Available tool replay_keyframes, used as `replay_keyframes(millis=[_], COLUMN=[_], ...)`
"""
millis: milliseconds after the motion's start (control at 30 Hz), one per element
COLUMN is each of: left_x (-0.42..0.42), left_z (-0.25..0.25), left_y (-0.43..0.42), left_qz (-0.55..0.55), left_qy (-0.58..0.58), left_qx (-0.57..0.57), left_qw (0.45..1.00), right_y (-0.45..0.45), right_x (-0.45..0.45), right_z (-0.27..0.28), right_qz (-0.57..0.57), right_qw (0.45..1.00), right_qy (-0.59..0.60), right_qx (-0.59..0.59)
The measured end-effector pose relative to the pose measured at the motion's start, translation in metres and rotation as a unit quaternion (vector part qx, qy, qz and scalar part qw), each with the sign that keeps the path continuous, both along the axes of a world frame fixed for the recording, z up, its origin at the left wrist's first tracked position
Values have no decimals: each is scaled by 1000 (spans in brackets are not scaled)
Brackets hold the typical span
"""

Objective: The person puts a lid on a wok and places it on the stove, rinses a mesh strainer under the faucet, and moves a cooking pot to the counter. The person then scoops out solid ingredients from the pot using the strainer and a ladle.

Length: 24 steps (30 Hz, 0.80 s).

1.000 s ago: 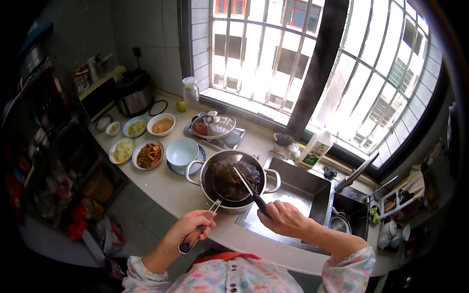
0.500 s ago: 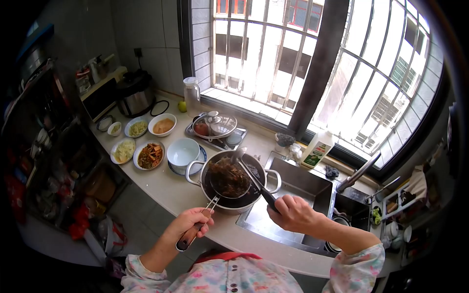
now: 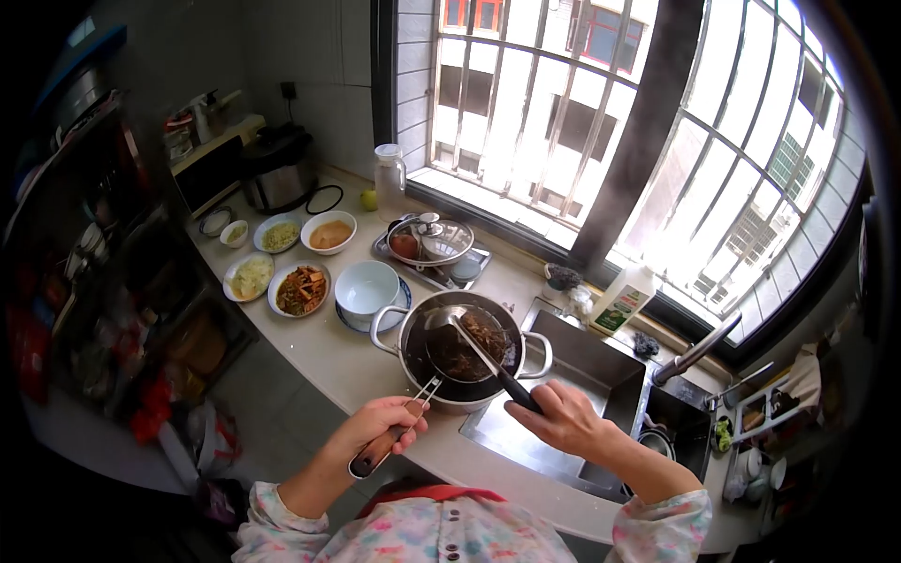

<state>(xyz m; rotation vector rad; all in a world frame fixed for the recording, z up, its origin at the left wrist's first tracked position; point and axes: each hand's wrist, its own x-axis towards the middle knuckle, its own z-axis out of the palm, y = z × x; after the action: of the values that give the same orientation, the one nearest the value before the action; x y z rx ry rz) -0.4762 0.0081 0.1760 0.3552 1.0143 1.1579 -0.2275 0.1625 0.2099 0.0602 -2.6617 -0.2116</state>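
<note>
My left hand [image 3: 387, 427] is closed round the wooden handle of a strainer [image 3: 378, 448], whose basket sits inside a two-handled pot [image 3: 537, 357] of dark liquid. Dark brown, shredded-looking solids [image 3: 483, 342] lie in the basket. In my right hand [image 3: 560, 418] is the black handle of a ladle [image 3: 488, 361]. Its metal head rests among the solids, over the left part of the basket. The strainer's rim is partly hidden by the ladle and the contents.
Left of the pot stands a pale bowl [image 3: 367, 288] on a blue-rimmed plate, with several dishes of food beyond, including one of orange-brown strips [image 3: 300, 289]. A glass lid [image 3: 443, 242] lies on a tray behind. To the right are a steel sink [image 3: 601, 352], a faucet [image 3: 694, 349] and a bottle [image 3: 621, 300].
The ladle head has moved from the basket's upper edge down and left into it. The brown solids have shifted to the right side. The whole view has swung slightly.
</note>
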Motion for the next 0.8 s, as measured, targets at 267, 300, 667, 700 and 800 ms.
replay_keyframes(millis=[267, 300, 667, 700, 800], left_x=[-3, -2, -13, -14, -16], left_z=[-5, -4, 29, 35, 53], left_y=[-6, -6, -13, -13, -16], left_qz=[24, 28, 16, 18, 22], left_qy=[-99, -104, -25, -24, -21], left_qx=[8, 5, -2, 0, 1], left_qw=[995, 994, 1000, 1000, 1000], right_y=[-11, -12, -6, -4, 1], right_x=[20, 20, 26, 31, 34], right_z=[-40, -45, 10, 11, 4], right_qz=[1, -13, -144, -166, -207], right_qw=[1000, 1000, 923, 912, 898], right_qy=[-11, -2, 303, 305, 289], right_qx=[6, -15, -191, -220, -261])
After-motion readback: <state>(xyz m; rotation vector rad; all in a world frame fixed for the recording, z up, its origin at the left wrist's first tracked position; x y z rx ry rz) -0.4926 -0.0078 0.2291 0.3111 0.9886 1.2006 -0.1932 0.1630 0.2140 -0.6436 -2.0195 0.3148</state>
